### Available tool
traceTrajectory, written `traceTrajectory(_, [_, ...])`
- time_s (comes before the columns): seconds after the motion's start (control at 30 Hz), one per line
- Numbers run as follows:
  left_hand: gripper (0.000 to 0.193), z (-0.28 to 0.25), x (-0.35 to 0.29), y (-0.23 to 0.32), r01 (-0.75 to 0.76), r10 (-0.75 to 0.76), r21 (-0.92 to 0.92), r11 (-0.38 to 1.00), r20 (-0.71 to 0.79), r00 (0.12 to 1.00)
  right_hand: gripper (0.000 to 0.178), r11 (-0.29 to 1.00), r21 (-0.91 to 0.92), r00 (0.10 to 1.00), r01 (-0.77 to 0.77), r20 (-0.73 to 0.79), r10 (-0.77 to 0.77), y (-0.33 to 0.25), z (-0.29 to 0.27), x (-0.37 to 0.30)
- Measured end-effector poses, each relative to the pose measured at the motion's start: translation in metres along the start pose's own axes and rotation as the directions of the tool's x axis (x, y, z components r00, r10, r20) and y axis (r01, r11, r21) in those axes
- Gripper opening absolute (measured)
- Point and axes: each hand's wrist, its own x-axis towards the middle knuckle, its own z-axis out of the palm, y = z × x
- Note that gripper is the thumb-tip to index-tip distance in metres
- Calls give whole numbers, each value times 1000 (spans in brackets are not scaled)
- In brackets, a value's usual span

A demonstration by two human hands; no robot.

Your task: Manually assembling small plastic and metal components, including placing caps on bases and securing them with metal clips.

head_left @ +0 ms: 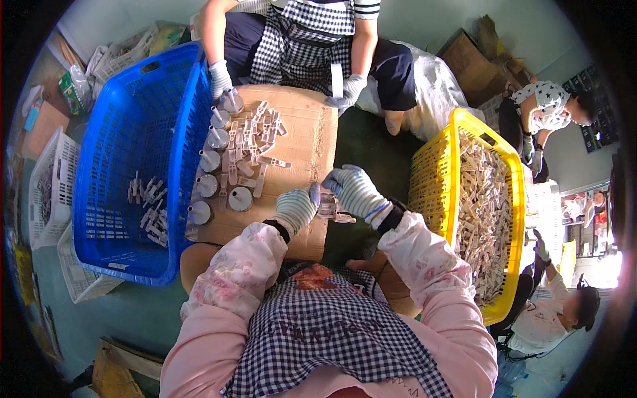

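Over the near right edge of a cardboard sheet [302, 126], my two striped-gloved hands are close together. My left hand [296, 207] has its fingers closed at a pale see-through plastic piece [327, 206]. Just to the right, my right hand [358, 190] is pinched, its fingertips above that piece; what they hold is too small to make out. A small pale clip-like part [344, 217] shows below the hands. A heap of similar pale plastic clips [255, 136] lies on the cardboard. Several grey round pieces with stems [240, 198] line its left side.
A blue basket [126, 219] holding some clips stands left. At right, a yellow basket [453, 192] is full of them. Across the cardboard, a gloved person [302, 40] holds a white ring-shaped roll [337, 81]. Two more people sit at far right.
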Motion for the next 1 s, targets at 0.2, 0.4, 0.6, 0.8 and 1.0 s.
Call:
traceTrajectory(0.2, [63, 7, -3, -6, 2, -4, 40, 999, 41, 999, 11, 994, -72, 989, 80, -121, -89, -20, 27, -40])
traceTrajectory(0.4, [67, -1, 2, 12, 31, -31, 17, 999, 47, 998, 21, 785, -568, 967, 248, 99, -234, -9, 108, -106])
traceTrajectory(0.6, [73, -3, 0, -6, 83, -83, -1, 997, 23, 996, 64, 958, -222, 981, 181, 104, -161, -80, 32, -74])
traceTrajectory(0.8, [40, -9, 10, 6, -16, 15, 6, 1000, 159, 987, 68, 535, -845, 1000, 27, 30, -3, -10, 71, -14])
traceTrajectory(1.0, [34, -23, 12, 4, -211, 136, 218, 953, 314, 940, 71, 789, -612, 984, 59, 169, 58, -16, 49, -3])
